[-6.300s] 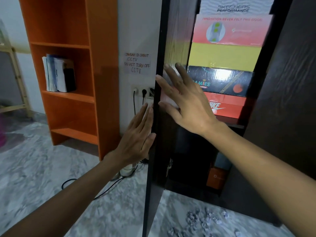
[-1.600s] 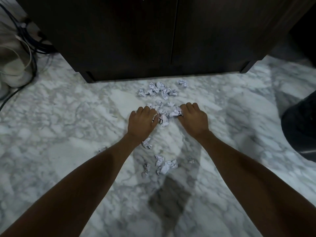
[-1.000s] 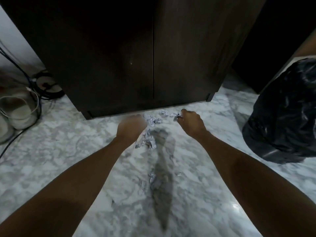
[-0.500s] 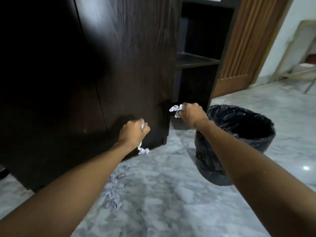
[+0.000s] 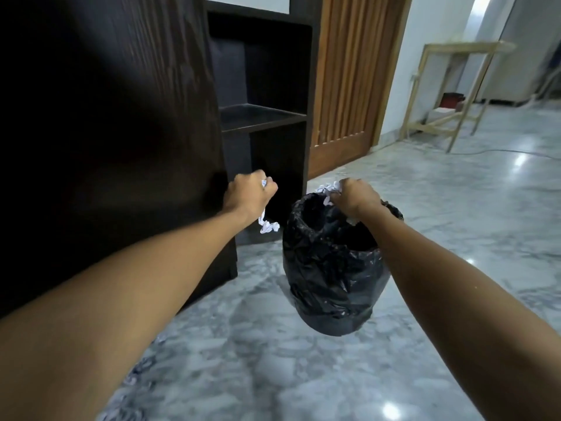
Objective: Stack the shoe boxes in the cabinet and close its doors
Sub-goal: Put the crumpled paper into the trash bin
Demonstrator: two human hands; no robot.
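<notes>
Swinging away from the floor scraps, you now clutch crumpled paper point(image 5: 268, 226) in your left hand point(image 5: 249, 196) and more in your right hand point(image 5: 355, 197) over the bin point(image 5: 334, 268), lower centre; cabinet point(image 5: 106, 132) at left, doors closed, boxes unseen.

- The cabinet point(image 5: 121, 101) is dark wood with a visible grain and a matt finish.
- The bin liner point(image 5: 331, 268) is thin black plastic, crinkled and glossy.
- The paper scraps point(image 5: 268, 226) are white and crumpled.
- The floor point(image 5: 455, 232) is grey-veined marble, polished and reflective.
- The door point(image 5: 346, 80) is brown slatted wood.
</notes>
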